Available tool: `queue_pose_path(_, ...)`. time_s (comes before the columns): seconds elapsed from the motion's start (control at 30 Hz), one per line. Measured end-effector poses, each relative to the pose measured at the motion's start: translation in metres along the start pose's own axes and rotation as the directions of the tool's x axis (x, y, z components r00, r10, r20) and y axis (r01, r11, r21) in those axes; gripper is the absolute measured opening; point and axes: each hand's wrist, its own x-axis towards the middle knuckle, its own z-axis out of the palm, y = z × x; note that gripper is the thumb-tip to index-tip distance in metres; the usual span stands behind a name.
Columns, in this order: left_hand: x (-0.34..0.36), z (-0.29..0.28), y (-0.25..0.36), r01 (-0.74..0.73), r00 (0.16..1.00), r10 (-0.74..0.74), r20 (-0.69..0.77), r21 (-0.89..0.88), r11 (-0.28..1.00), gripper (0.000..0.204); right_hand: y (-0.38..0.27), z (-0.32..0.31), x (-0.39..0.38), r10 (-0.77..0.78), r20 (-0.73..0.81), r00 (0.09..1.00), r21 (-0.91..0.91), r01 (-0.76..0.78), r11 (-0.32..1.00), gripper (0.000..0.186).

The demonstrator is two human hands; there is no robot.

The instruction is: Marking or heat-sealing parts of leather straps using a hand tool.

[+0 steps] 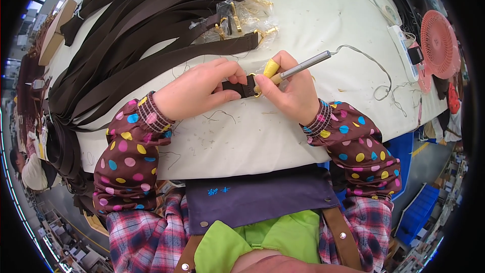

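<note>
Head view: left hand (197,91) pinches brown strap end (237,87); right hand (288,88) grips heated tool (298,68) against it.

The straps (136,35) are dark brown, the table (313,15) cream. The sleeves (129,156) are brown with coloured polka dots. The fan (438,43) is coral pink.

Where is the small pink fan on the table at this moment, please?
In the head view, the pink fan stands at the far right edge of the white table, beyond the right hand, just right of a white power strip.
</note>
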Motion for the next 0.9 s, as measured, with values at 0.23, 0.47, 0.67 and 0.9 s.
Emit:
queue_pose_path(0.23, 0.013, 0.002, -0.009, -0.082, 0.996, 0.080, 0.036, 0.070, 0.994, 0.014, -0.004, -0.003, 0.001, 0.116, 0.082, 0.990, -0.001, -0.117, 0.993, 0.021)
queue_pose_path(0.47, 0.017, 0.003, -0.016, -0.134, 0.990, 0.131, 0.047, 0.075, 0.988, 0.011, 0.005, 0.003, 0.002, 0.050, 0.020, 0.999, 0.061, -0.051, 0.997, 0.025)
queue_pose_path(0.67, 0.017, 0.004, -0.016, -0.122, 0.992, 0.121, 0.024, 0.071, 0.990, 0.010, 0.006, 0.003, 0.002, 0.060, 0.020, 0.998, 0.042, -0.060, 0.997, 0.025)
queue_pose_path(0.9, 0.017, 0.005, -0.016, -0.118, 0.993, 0.117, 0.018, 0.082, 0.990, 0.009, 0.006, 0.003, 0.003, 0.051, 0.011, 0.999, 0.027, -0.051, 0.998, 0.025)
